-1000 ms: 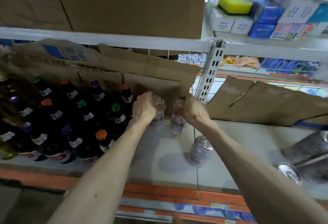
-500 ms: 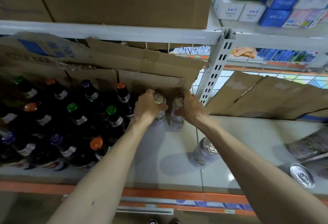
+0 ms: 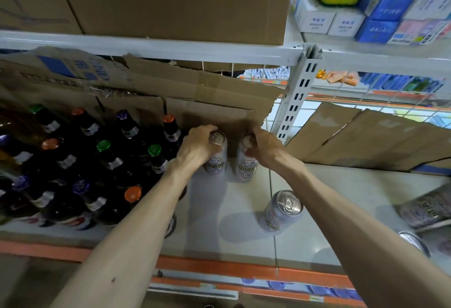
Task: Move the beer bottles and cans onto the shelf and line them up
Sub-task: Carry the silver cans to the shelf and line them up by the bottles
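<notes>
Step in hand: seating 2 cans at the back of the shelf (image 3: 244, 229), against the cardboard backing (image 3: 214, 92). Left hand (image 3: 195, 147) is wrapped round the top of the left can (image 3: 216, 158); right hand (image 3: 264, 149) is closed round the top of the right can (image 3: 247, 163). Both cans upright, just beside each other, bases on the shelf or very near it, hard to tell. Dark glass bottles (image 3: 107, 158) with coloured caps sit in rows to the left. A 3rd can (image 3: 281, 211) stands alone nearer the front edge, well apart from the pair. Next, probably: let go, square the pair to the bottle row, then fetch the 3rd can. Cans are smooth thin aluminium cylinders, slippery and easy to dent; shelf surface is glossy and pale, so they should slide easily
</notes>
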Tool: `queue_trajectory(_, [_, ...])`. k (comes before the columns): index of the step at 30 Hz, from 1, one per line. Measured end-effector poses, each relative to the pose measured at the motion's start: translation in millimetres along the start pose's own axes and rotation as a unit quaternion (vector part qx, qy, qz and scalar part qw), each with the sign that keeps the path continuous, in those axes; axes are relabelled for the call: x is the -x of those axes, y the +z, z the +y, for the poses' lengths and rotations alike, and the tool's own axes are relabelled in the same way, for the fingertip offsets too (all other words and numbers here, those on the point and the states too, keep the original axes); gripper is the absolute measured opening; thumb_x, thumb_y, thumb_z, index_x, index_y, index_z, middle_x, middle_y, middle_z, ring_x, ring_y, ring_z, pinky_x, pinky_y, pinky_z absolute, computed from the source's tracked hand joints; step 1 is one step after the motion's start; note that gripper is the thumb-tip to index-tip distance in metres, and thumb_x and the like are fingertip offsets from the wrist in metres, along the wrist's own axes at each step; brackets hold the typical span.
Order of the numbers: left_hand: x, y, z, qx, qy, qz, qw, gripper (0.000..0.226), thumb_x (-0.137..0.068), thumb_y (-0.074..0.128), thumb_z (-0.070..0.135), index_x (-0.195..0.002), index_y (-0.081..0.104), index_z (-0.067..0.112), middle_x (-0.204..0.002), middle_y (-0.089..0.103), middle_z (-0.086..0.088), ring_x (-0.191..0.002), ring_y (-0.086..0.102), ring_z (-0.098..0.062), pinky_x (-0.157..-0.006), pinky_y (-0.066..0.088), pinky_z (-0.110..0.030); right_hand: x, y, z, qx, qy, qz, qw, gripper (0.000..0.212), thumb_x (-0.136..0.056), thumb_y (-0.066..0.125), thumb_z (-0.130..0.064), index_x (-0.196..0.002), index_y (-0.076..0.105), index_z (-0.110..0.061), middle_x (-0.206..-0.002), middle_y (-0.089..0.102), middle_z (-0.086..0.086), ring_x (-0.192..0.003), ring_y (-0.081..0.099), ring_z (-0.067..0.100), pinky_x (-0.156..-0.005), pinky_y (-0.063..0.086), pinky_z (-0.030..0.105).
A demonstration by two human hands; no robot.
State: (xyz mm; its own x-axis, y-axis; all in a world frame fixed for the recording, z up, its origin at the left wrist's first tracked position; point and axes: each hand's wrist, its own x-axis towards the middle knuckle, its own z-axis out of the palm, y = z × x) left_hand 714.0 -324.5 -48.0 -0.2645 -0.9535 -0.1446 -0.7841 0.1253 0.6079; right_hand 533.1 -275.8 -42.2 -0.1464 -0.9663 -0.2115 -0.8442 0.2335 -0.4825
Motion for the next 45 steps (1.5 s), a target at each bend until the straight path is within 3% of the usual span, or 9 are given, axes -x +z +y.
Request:
queue_trajectory(6, [-1, 3, 8, -0.039, 0.006, -0.006, 0.999, 0.059, -0.083, 0.073, 0.023, -0.139, 0.055, 0.020, -0.133, 0.062, -0.011, -0.123, 0.057, -0.032, -0.102, 0.047, -0.039, 3, -1, 1, 0.003, 0.013, 0.014, 1.000, 0.042, -0.085, 0.073, -0.023, -0.117, 0.051, -0.007, -0.117, 0.063, 0.016, -0.104, 0.059, 0.035, -0.081, 0.048, 0.039])
queue_trajectory(10, [-1, 2, 6, -0.044, -0.008, 0.001, 0.999, 0.062, -0.085, 0.074, 0.026, -0.142, 0.051, 0.017, -0.136, 0.060, -0.011, -0.125, 0.055, -0.031, -0.103, 0.045, -0.039, 2, 3, -2, 0.003, 0.024, 0.026, 0.999, 0.041, -0.085, 0.075, -0.024, -0.113, 0.051, -0.007, -0.114, 0.063, 0.016, -0.101, 0.060, 0.035, -0.075, 0.045, 0.038])
queue_trajectory(22, [0, 5, 9, -0.036, -0.010, 0.010, 0.999, 0.057, -0.084, 0.075, 0.026, -0.137, 0.056, 0.017, -0.131, 0.063, -0.012, -0.121, 0.057, -0.035, -0.101, 0.048, -0.043, 2, 7, 0, 0.014, 0.035, 0.064, 0.997, 0.045, -0.082, 0.078, -0.023, -0.115, 0.051, -0.008, -0.111, 0.064, 0.014, -0.100, 0.062, 0.038, -0.076, 0.050, 0.043])
queue_trajectory(27, [0, 8, 7, -0.033, -0.012, 0.016, 0.999, 0.062, -0.083, 0.076, 0.027, -0.140, 0.053, 0.018, -0.133, 0.061, -0.012, -0.122, 0.056, -0.035, -0.102, 0.047, -0.043, -7, 11, -2, 0.027, 0.033, 0.059, 0.997, 0.040, -0.083, 0.073, -0.004, -0.114, 0.048, -0.010, -0.111, 0.065, 0.013, -0.101, 0.063, 0.036, -0.074, 0.048, 0.039])
queue_trajectory(31, [-1, 9, 3, -0.015, -0.015, 0.018, 1.000, 0.064, -0.083, 0.076, 0.028, -0.141, 0.052, 0.018, -0.133, 0.061, -0.012, -0.122, 0.056, -0.034, -0.102, 0.047, -0.044, -7, 8, 2, 0.032, 0.032, 0.045, 0.998, 0.038, -0.085, 0.072, -0.008, -0.115, 0.049, -0.009, -0.113, 0.063, 0.014, -0.101, 0.061, 0.036, -0.073, 0.044, 0.037])
queue_trajectory(35, [0, 8, 2, -0.025, -0.002, 0.022, 0.999, 0.060, -0.084, 0.074, 0.030, -0.139, 0.053, 0.020, -0.131, 0.063, -0.012, -0.121, 0.057, -0.035, -0.099, 0.048, -0.043, -6, 7, 4, 0.032, 0.045, 0.051, 0.997, 0.036, -0.086, 0.071, -0.014, -0.115, 0.051, -0.010, -0.110, 0.063, 0.015, -0.098, 0.062, 0.038, -0.074, 0.050, 0.040])
queue_trajectory(39, [-1, 8, 2, -0.033, 0.003, 0.022, 0.999, 0.060, -0.084, 0.074, 0.029, -0.139, 0.053, 0.019, -0.131, 0.062, -0.012, -0.122, 0.056, -0.034, -0.100, 0.047, -0.043, -4, 0, 1, 0.050, 0.016, 0.009, 0.999, 0.034, -0.088, 0.070, -0.016, -0.117, 0.054, -0.007, -0.096, 0.055, 0.009, -0.082, 0.052, 0.029, -0.070, 0.043, 0.035])
queue_trajectory(42, [-2, 8, 1, -0.031, 0.002, 0.020, 0.999, 0.065, -0.084, 0.076, 0.030, -0.142, 0.050, 0.018, -0.134, 0.061, -0.011, -0.123, 0.056, -0.032, -0.100, 0.047, -0.041, -5, -4, -1, 0.063, 0.008, -0.003, 0.998, 0.036, -0.088, 0.070, -0.012, -0.119, 0.053, -0.007, -0.106, 0.061, 0.016, -0.081, 0.049, 0.027, -0.069, 0.041, 0.034])
queue_trajectory(45, [-3, 8, 0, -0.028, 0.001, 0.019, 0.999, 0.066, -0.083, 0.076, 0.031, -0.143, 0.050, 0.019, -0.134, 0.061, -0.010, -0.124, 0.055, -0.032, -0.099, 0.046, -0.040, -6, -3, 1, 0.059, 0.017, 0.012, 0.998, 0.038, -0.087, 0.072, -0.017, -0.118, 0.053, -0.006, -0.109, 0.063, 0.017, -0.089, 0.059, 0.034, -0.070, 0.044, 0.036])
